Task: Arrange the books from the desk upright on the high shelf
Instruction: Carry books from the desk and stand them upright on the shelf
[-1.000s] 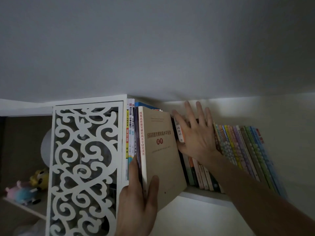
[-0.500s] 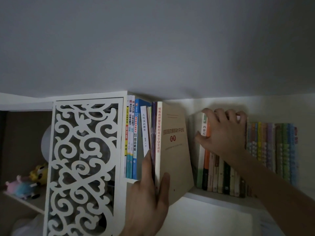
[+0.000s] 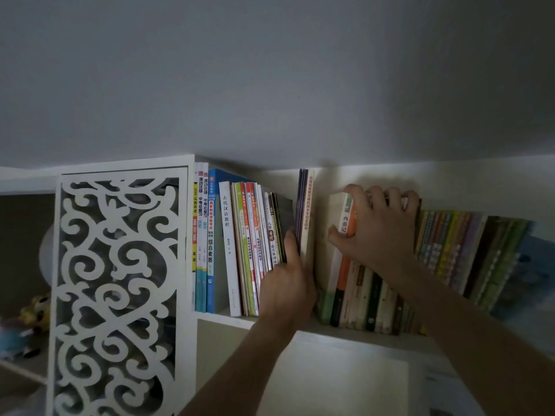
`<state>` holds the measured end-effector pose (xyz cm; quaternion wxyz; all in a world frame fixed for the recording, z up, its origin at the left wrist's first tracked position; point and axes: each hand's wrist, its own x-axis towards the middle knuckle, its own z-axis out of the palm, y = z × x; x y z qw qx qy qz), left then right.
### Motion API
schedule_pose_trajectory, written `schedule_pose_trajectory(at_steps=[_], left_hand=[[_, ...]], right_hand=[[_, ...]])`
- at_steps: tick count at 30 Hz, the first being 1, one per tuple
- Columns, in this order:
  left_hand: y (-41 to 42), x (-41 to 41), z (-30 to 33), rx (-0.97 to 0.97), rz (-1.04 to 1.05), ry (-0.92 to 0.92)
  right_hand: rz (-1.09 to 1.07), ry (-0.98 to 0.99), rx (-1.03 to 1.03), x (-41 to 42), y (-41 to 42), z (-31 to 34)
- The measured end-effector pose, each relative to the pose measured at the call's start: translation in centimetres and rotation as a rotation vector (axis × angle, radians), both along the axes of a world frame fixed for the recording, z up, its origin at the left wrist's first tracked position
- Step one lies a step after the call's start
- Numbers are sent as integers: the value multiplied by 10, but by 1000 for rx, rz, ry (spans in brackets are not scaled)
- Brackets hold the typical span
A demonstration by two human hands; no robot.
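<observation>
White shelf (image 3: 228, 321) carries upright books, its left end against a carved panel (image 3: 117, 289), while the left hand (image 3: 288, 283) grips a tall tan book (image 3: 307, 217) mid-row and the right hand (image 3: 378, 226) clamps over neighbouring book tops.

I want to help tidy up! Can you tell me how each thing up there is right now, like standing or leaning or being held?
Tan book: upright on the shelf, gripped with thin purple books.
Left hand: grips that bundle low down.
Right hand: fingers curled over the tops of the right-hand books.
Right-hand books: leaning right.
Left row of books: standing, slightly tilted.
Shelf: partly filled.
Carved white panel: upright.
</observation>
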<state>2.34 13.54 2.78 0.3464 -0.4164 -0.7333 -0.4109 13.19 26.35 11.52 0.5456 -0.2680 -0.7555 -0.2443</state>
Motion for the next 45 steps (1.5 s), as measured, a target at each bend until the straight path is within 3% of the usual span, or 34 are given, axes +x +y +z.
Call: schedule_pose_trajectory(at_steps=[6, 11, 15, 18, 28, 35, 45], left_hand=[[16, 2, -34, 32, 11, 23], [16, 19, -41, 59, 184, 103], [19, 5, -42, 109, 263, 234], [27, -11, -37, 56, 190, 333], [20, -37, -31, -109, 261, 361], [7, -31, -46, -111, 223, 340], [-10, -12, -53, -139, 102, 297]], right_hand=[[14, 6, 29, 0, 3, -3], [77, -15, 46, 4, 1, -5], [36, -71, 50, 7, 0, -13], [63, -43, 23, 0, -8, -18], [9, -109, 80, -33, -34, -25], [223, -230, 133, -47, -38, -35], [187, -320, 126, -14, -40, -55]])
